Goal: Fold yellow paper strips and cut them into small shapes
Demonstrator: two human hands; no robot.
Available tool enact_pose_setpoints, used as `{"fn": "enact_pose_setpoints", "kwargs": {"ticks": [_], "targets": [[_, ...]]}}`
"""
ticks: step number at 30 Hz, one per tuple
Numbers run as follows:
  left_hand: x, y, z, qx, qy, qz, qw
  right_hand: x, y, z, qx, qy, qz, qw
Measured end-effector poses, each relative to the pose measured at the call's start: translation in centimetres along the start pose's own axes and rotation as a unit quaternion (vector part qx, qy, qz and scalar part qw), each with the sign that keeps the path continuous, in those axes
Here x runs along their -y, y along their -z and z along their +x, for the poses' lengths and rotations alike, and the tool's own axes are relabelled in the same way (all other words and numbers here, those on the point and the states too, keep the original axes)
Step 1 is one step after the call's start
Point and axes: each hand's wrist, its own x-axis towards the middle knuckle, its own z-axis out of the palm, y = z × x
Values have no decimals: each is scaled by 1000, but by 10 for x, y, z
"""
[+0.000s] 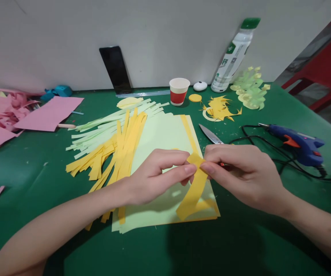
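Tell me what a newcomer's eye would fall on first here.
Probably the bright yellow paper strip pinched by the left hand and right hand, over the pale green sheets. Next might come the spread of cut yellow strips left of it, then the blue glue gun lying at the right on the green table.

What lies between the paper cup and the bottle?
The head view shows a small white rounded object there, with a yellow disc just in front of it.
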Motion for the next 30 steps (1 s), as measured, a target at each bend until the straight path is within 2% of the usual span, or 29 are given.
{"fn": "enact_pose_setpoints", "kwargs": {"ticks": [3,8,14,22,25,27,30], "targets": [[0,0,0,-15,-27,44,999,2,0,-1,6,-19,32,999],[-2,-1,1,-45,-44,96,993,5,1,-1,55,-89,90,990],[0,0,2,-47,-50,90,994,5,0,-1,9,-158,120,980],[0,5,2,-50,-33,96,994,0,2,2,41,-170,148,973],[1,7,3,-18,-8,61,998,1,3,2,50,-163,144,975],[3,8,4,1,-9,60,998,2,4,1,41,-173,156,972],[8,6,6,15,-36,122,992,3,5,-2,10,-184,179,967]]}}
